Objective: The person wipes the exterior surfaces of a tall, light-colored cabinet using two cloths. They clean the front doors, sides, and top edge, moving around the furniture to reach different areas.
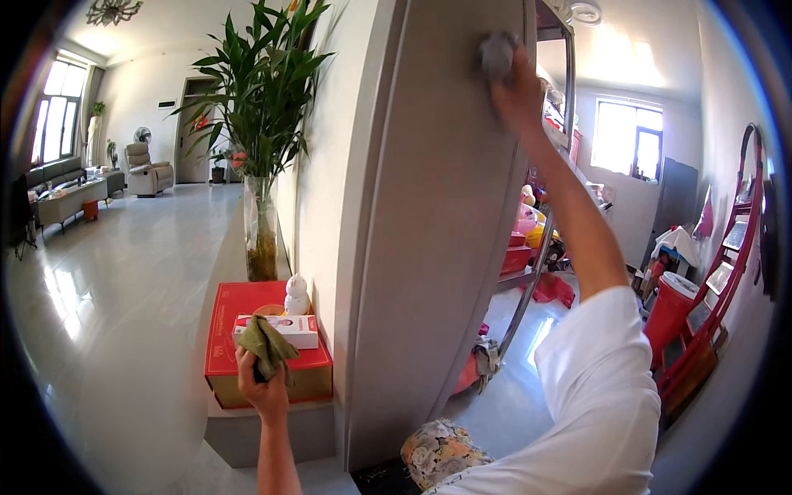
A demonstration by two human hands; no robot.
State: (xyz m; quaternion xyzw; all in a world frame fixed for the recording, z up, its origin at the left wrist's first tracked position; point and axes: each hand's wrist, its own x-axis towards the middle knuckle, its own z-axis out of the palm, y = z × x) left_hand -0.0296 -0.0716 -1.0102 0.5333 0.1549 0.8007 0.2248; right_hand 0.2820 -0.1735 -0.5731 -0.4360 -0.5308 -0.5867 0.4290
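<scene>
A folded green cloth [266, 346] is held in my left hand [265, 383], in front of a red gift box [223, 309] that carries a small white box [303, 337] and a white figurine [297, 296]. My right hand [516, 93] is raised high and presses a grey cloth [498, 55] to the upper part of a grey door panel [433, 204], close to its right edge. The fingers of that hand are partly hidden and blurred.
A glass vase [260, 229] with tall green stalks stands behind the red box on a low ledge. Right of the panel are a metal rack [526, 278], a red bin [671, 303] and a red ladder [730, 266]. A floral fabric [442, 445] shows below.
</scene>
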